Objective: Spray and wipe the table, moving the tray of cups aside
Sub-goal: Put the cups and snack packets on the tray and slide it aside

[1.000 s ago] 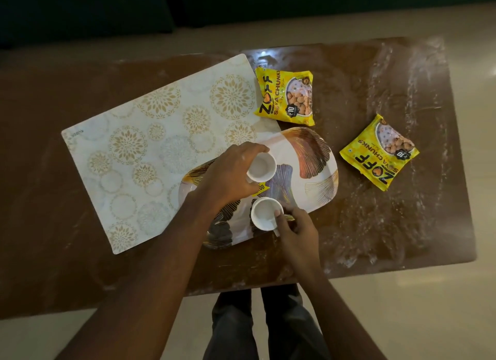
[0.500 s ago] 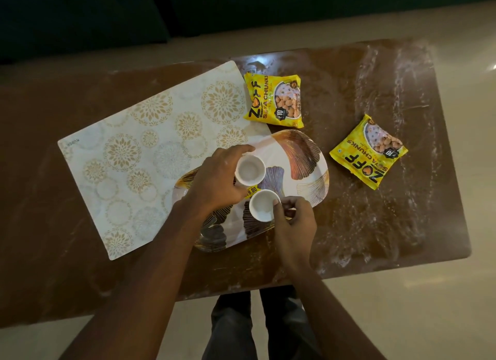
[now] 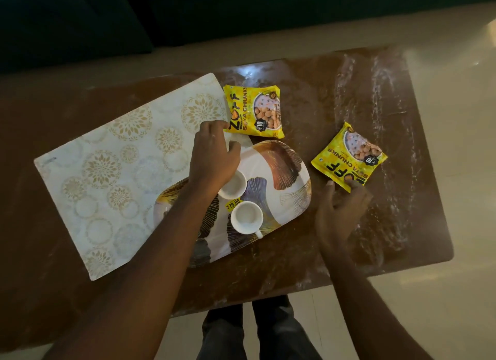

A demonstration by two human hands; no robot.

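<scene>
1. The tray (image 3: 284,169) lies mid-table, its left end over the placemat (image 3: 120,171). Both cups (image 3: 233,184) (image 3: 246,217) stand upright on it, close together.
2. The step in hand looks like clearing the two snack packets from around the tray before any spraying.
3. The left hand (image 3: 214,155) reaches over the tray's far-left rim. Its fingers (image 3: 224,124) are loosely spread and hold nothing, one tip at the corner of the packet beyond the tray (image 3: 255,110).
4. The right hand (image 3: 338,212) is right of the tray, fingertips (image 3: 353,186) on the near corner of the packet right of the tray (image 3: 349,158). I cannot tell whether they pinch it yet.
5. Pinch each packet by a corner and lift it. Dragging would likely smear the white streaks on the table (image 3: 375,96).
6. Keep the left forearm high, since it passes just beside the cups.
7. Then move the tray level, with both hands.
</scene>
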